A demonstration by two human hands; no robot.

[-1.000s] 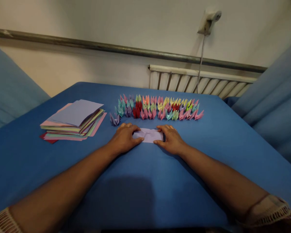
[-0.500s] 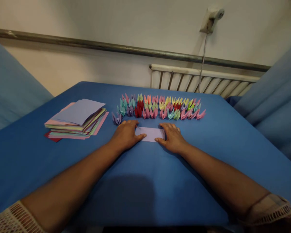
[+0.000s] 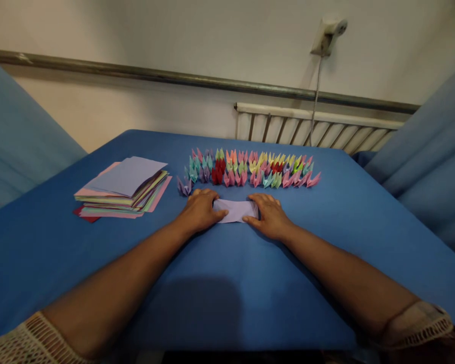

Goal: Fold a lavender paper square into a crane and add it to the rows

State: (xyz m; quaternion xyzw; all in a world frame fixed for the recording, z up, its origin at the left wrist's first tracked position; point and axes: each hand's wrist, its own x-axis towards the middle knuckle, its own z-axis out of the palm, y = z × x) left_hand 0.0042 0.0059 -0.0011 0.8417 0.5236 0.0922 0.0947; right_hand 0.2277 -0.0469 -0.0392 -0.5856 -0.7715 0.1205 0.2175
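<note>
Lilac paper (image 3: 235,210), ends partly hidden, is held by left fingers (image 3: 220,216) and right fingers (image 3: 252,221).

Indoor room — radiator (image 3: 296,112), wall socket (image 3: 322,39), curtains (image 3: 436,156).

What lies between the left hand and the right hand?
The head view shows a lilac paper there, with the left hand and right hand holding its ends.

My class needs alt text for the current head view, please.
A person's left hand and right hand hold opposite ends of a lilac paper strip over a blue cloth. Rows of colourful folded paper cranes stand beyond; a paper stack lies left.
</note>
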